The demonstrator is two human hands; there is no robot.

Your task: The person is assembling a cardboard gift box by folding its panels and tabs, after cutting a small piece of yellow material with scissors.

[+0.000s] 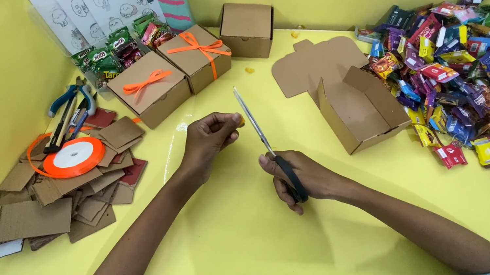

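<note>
The right hand point(305, 177) is closed around the black handles of the scissors point(267, 143), whose shut blades point toward 11 o'clock over the yellow desk point(242, 237). The left hand point(209, 138), at 9 o'clock from the blades and just beside them, is curled into a loose fist, pinching a small orange bit point(241, 120) between thumb and fingertips; what the bit is cannot be told. At 2 o'clock from the scissors an open box point(360, 111) lies tipped on its side, with a flat box blank point(309, 64) lying behind it. A heap of wrapped sweets point(474, 79) fills the desk at 3 o'clock. At 12 o'clock stand two closed boxes tied with orange bows, one nearer point(151, 90) and one further back point(195, 56), and a plain closed box point(248, 27) beyond them. At 9 o'clock a ribbon spool point(74, 157) rests on a pile of card scraps point(57, 202), with pliers point(71, 107) at the pile's far edge. Green packets point(111, 53) lean by the wall at 11 o'clock.
</note>
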